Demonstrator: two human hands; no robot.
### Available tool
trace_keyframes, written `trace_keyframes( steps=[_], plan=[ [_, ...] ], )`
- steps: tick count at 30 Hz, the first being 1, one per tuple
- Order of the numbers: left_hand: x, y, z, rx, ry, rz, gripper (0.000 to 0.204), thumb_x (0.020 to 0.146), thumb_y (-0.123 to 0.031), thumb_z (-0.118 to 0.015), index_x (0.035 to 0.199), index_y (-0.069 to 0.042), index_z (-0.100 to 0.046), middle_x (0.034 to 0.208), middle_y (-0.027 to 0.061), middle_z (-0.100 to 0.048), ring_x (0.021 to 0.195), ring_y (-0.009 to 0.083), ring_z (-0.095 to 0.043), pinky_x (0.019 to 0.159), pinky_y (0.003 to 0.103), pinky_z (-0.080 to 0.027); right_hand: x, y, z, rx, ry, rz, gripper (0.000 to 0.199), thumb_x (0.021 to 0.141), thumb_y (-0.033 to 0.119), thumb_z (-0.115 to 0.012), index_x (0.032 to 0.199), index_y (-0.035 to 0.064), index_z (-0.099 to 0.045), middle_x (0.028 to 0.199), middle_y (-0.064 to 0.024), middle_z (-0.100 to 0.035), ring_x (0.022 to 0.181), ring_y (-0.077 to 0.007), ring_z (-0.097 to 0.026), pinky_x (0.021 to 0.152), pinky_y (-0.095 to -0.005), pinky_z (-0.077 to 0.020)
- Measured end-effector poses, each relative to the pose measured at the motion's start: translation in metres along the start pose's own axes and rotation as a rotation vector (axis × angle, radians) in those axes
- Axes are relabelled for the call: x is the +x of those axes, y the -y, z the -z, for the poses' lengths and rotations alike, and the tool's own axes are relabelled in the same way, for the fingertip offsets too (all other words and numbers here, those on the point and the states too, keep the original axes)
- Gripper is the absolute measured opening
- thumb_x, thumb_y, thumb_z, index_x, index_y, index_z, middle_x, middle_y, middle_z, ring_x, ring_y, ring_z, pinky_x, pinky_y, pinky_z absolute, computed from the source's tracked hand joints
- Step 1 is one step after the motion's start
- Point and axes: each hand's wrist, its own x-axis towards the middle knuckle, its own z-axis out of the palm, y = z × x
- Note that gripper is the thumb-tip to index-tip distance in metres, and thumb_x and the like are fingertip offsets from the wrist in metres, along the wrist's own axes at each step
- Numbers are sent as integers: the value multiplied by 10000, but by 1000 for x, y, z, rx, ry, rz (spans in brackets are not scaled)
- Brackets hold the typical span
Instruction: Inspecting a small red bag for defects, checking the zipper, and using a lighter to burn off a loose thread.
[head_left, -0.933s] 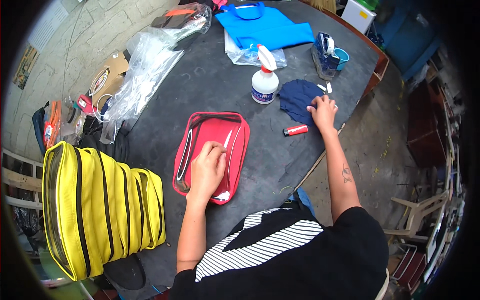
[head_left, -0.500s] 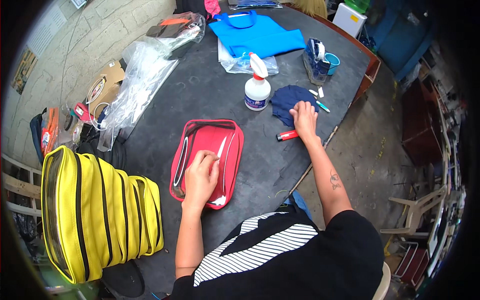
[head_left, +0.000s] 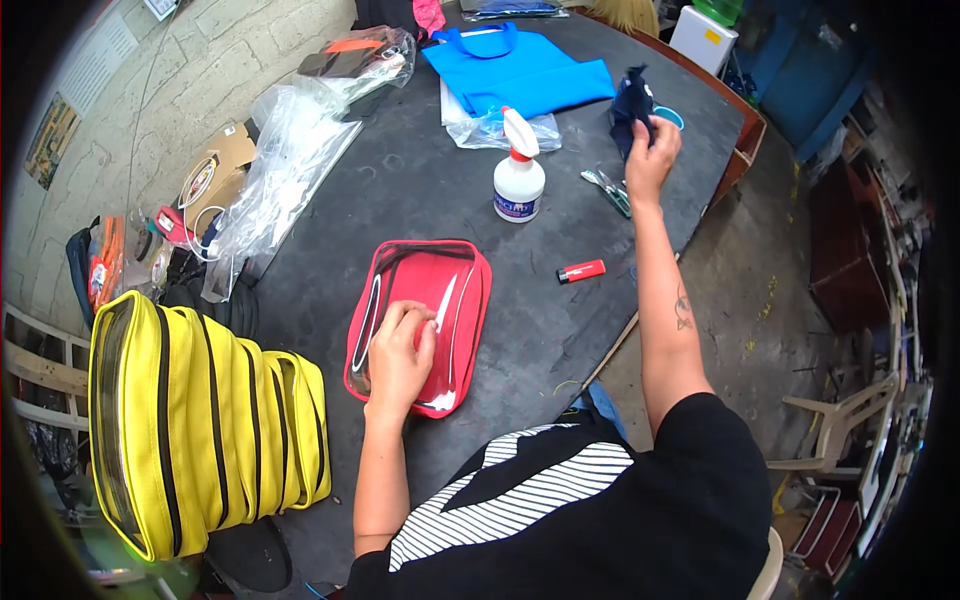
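A red pouch with a clear plastic top lies on the dark table in front of me. My left hand rests on its top, fingers loosely bent and thumb a little apart, with nothing visible between them. At the far right, my right hand is closed on a dark blue cloth, bunched and lifted. Behind the cloth, a clear container is mostly hidden, beside a light blue cup. Slim small tools, one of them teal, lie just left of my right wrist. A red lighter lies nearer.
A white spray bottle stands beyond the pouch. Farther back lies a blue tote bag. Clear plastic sheets cover the left side. A nested stack of yellow cases stands at the near left. A chair is at right.
My right hand has picked up the blue cloth and carried it away toward the container and cup. The slim tools now lie uncovered. My left hand stays on the pouch.
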Motion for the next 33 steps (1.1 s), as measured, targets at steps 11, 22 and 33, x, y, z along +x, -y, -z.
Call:
trace_keyframes(
  steps=[11, 22, 33],
  plan=[
    [-4, 10, 7, -25, -72, 67, 99, 808, -11, -590, 901, -4, -626, 949, 121, -593, 818, 302, -632, 699, 368, -506, -89, -58, 27, -487, 839, -132, 284, 713, 118, -724, 948, 47, -582, 946, -154, -615, 969, -366, -580, 817, -435, -464],
    [0, 4, -6, -42, 58, 39, 120, 779, 20, -613, 894, -8, -628, 927, 90, -610, 790, 234, -654, 684, 317, -521, -68, 8, 83, -94, 653, -441, 178, 850, 60, -536, 1021, 12, -553, 936, -166, -577, 824, -291, -579, 749, -374, -461],
    [12, 1, -14, 76, 263, -87, 103, 755, -14, -599, 854, 15, -600, 901, 124, -562, 785, 307, -617, 685, 400, -509, -107, 166, 108, 343, 1179, -212, 277, 701, 145, -769, 882, 11, -608, 834, -77, -526, 717, -205, -554, 617, -306, -447]
  ],
)
